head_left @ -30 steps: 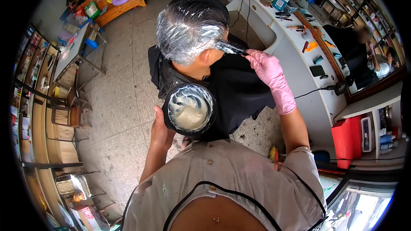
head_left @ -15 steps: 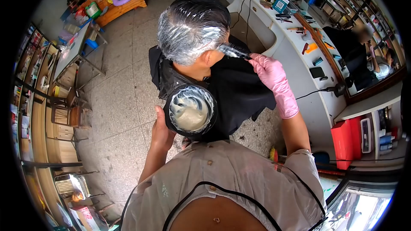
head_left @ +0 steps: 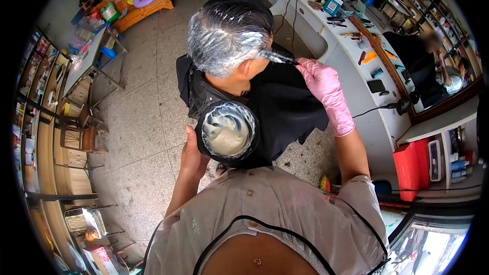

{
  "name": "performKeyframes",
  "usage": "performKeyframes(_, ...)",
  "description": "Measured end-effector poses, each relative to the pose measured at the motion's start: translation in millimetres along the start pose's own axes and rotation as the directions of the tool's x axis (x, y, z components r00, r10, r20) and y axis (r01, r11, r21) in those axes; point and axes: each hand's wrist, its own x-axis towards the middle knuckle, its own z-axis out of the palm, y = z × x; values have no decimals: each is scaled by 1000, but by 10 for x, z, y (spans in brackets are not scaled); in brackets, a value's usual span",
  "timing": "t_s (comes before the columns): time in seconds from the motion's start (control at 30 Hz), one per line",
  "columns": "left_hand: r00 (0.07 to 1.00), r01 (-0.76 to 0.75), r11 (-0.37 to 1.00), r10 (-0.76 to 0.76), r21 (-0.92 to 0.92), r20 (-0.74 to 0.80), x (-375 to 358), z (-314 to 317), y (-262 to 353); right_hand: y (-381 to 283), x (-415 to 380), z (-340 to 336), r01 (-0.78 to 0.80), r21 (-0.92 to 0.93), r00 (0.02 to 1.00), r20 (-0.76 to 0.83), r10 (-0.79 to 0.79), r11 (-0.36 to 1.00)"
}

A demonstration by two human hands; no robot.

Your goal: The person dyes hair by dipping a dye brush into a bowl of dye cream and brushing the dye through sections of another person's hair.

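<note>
Pinching a black brush [head_left: 280, 57] at white-streaked hair [head_left: 220, 42] — gloved right hand [head_left: 322, 82], bare left hand [head_left: 193, 157] clasping a cream-filled bowl [head_left: 229, 159].

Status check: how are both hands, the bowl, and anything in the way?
Left hand gripping bowl, pale cream inside. Pink-gloved right hand holding brush at person's head. No obstruction visible.

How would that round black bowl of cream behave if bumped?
The round black bowl might tip, since only the bare left hand visibly steadies it. The pale cream holds swirls, so probably oozes slowly; the bowl's smeared inside could be slippery.
</note>
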Motion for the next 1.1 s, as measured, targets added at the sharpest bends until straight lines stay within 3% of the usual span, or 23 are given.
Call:
performKeyframes(0.1, 1000, 8, 1000, -8, 11, 2, -2, -19, 1, -7, -14, -44, -49, 58, 999, 4, 49, 997)
performKeyframes(0.17, 1000, 13, 1000, -13, 17, 5, 0, -16, 2, 5, -25, -30, 11, 163, 1000, -14, -9, 987)
performKeyframes(0.23, 1000, 18, 1000, -18, 25, -4, -6, -10, 3, -17, -2, -41, 61, -5, 994, 97, -60, 998)
performKeyframes(0.3, 1000, 19, 1000, -19, 22, -10, -9, 2, 12, -9, 55, -43, 37, -59, 995, 92, -32, 998)
performKeyframes(0.37, 1000, 13, 1000, -13, 18, -16, 0, -1, 14, -103, 128, -165, -88, 23, 996, 18, 87, 996)
performKeyframes(0.43, 1000, 4, 1000, -4, 9, -14, 7, -26, -8, -95, 96, -224, -146, 74, 989, 49, 143, 986)
performKeyframes(0.5, 1000, 7, 1000, -7, 4, -15, 9, -39, -14, -41, 81, -243, 40, 58, 988, 147, -48, 998)
performKeyframes(0.67, 1000, 1, 1000, -1, -1, -2, -15, -11, 3, -97, 254, -253, 176, -155, 983, 77, -166, 972)
performKeyframes(0.8, 1000, 3, 1000, -3, 1, -16, -4, -48, -31, -51, 356, -239, 135, -85, 982, 142, -122, 987)
performKeyframes(0.87, 1000, 1, 1000, -1, 13, -8, -13, -68, -49, -304, 474, -436, 329, -395, 940, 218, -261, 858)
performKeyframes(1.1, 1000, -17, 1000, 17, -24, 7, 3, -74, -66, -634, 679, -596, 435, -471, 891, 350, -291, 767)
